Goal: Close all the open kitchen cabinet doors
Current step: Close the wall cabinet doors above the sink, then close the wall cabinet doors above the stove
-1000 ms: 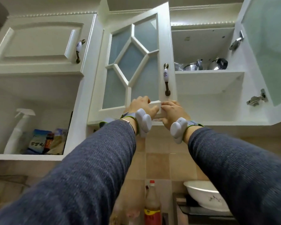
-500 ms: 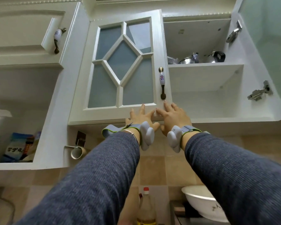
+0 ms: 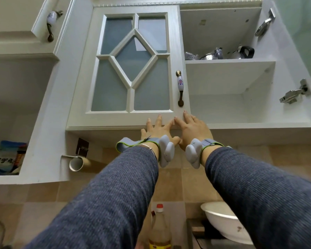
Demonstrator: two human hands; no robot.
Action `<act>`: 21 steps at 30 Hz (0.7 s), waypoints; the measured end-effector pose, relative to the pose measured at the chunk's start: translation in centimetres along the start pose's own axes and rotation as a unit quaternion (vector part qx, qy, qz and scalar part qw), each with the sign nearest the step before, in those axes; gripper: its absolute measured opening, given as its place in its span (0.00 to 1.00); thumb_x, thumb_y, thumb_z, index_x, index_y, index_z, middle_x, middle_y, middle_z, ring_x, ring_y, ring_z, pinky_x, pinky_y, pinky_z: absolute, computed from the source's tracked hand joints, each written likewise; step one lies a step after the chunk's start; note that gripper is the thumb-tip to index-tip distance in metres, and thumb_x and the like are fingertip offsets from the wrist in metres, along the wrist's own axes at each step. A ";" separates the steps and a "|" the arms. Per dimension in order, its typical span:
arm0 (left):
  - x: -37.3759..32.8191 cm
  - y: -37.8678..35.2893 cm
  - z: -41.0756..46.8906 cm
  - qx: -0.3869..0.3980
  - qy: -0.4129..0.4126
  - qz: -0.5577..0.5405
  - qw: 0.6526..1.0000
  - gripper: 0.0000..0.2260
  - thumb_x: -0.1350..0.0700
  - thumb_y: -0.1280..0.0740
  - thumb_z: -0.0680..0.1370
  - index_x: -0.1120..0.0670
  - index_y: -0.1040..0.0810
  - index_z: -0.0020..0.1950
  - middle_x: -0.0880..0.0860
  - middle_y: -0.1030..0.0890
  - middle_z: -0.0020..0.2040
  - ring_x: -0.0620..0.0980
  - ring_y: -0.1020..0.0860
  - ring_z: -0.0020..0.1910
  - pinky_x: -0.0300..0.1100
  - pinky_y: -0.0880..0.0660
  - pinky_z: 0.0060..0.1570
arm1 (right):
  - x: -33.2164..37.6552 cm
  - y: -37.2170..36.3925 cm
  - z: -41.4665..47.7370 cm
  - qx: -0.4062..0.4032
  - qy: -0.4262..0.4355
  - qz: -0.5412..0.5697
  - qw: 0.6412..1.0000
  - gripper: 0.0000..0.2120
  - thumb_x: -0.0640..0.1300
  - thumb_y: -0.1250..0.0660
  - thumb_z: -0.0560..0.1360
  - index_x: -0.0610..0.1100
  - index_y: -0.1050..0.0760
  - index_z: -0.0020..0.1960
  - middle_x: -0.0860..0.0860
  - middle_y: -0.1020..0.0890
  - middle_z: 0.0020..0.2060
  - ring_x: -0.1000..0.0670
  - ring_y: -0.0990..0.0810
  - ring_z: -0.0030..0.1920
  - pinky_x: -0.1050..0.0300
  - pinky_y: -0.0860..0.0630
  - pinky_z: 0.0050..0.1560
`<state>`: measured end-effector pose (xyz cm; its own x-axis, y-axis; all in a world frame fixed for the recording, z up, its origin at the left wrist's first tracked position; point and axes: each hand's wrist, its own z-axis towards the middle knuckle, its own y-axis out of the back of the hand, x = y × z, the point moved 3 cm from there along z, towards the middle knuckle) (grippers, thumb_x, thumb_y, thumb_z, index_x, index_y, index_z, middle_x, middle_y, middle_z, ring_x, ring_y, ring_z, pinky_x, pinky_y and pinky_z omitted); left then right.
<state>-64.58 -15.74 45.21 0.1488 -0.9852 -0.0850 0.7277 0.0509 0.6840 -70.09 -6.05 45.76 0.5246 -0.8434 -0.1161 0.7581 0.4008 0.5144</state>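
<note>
Both hands, left hand (image 3: 157, 129) and right hand (image 3: 192, 129), are pressing flat with fingers spread, gripping nothing, on the glass cabinet door (image 3: 133, 69) just above them; beyond, right of the fingertips, another door (image 3: 302, 33) is hanging open.

glass door (image 3: 133, 69) white frame, diamond mullions, frosted panes, flush with cabinet, porcelain handle on right stile, right door (image 3: 302, 24) swung open, hinges exposed, left door (image 3: 22, 17) solid white, raised open

We see a white cabinet door (image 3: 129, 65) with blue-grey diamond-patterned glass, blue ribbed sleeves (image 3: 258, 186), beige tiles (image 3: 171, 184).
</note>
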 end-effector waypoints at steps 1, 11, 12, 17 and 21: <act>0.1 -0.1 0.1 -0.004 -0.002 0.001 1.000 0.32 0.43 0.40 0.76 0.40 0.52 0.77 0.50 0.58 0.80 0.61 0.59 0.77 0.61 0.52 0.74 | 0.0 -0.1 0.0 -0.003 -0.001 0.001 1.000 0.37 0.48 0.34 0.74 0.52 0.51 0.77 0.46 0.52 0.78 0.43 0.48 0.77 0.48 0.43 0.75; 0.1 -0.2 0.2 -0.034 -0.013 0.006 0.999 0.30 0.43 0.41 0.76 0.44 0.47 0.77 0.51 0.51 0.79 0.60 0.52 0.77 0.58 0.46 0.73 | 0.0 0.5 -1.2 -0.031 -0.014 -0.012 0.999 0.33 0.47 0.35 0.74 0.48 0.44 0.75 0.47 0.45 0.77 0.45 0.44 0.76 0.50 0.41 0.73; 0.0 -0.2 0.0 -0.039 -0.014 0.006 0.999 0.30 0.43 0.41 0.76 0.45 0.46 0.77 0.51 0.50 0.79 0.59 0.50 0.77 0.58 0.45 0.73 | -0.1 0.7 -1.5 -0.040 -0.016 -0.015 0.999 0.32 0.46 0.35 0.73 0.47 0.43 0.74 0.47 0.43 0.76 0.46 0.43 0.76 0.50 0.41 0.72; -2.1 0.5 -1.4 -0.053 -0.018 0.015 0.998 0.29 0.44 0.41 0.76 0.47 0.43 0.76 0.52 0.45 0.78 0.57 0.46 0.75 0.56 0.41 0.70 | -1.8 2.5 -3.4 -0.062 -0.023 -0.017 0.998 0.28 0.45 0.35 0.73 0.45 0.37 0.71 0.48 0.32 0.70 0.46 0.34 0.70 0.52 0.35 0.68; -5.7 2.1 -2.4 -0.068 -0.033 0.004 0.997 0.28 0.44 0.41 0.76 0.49 0.42 0.75 0.53 0.42 0.77 0.58 0.44 0.74 0.55 0.40 0.70 | -4.8 5.6 -4.5 -0.077 -0.044 -0.022 0.996 0.25 0.45 0.36 0.74 0.44 0.34 0.69 0.46 0.28 0.65 0.45 0.30 0.66 0.52 0.32 0.64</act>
<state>-62.23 -9.59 45.38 0.1143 -0.9930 -0.0296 0.8116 0.0762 0.5792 -66.66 1.85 45.41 0.4591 -0.8866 -0.0565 0.8331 0.4075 0.3741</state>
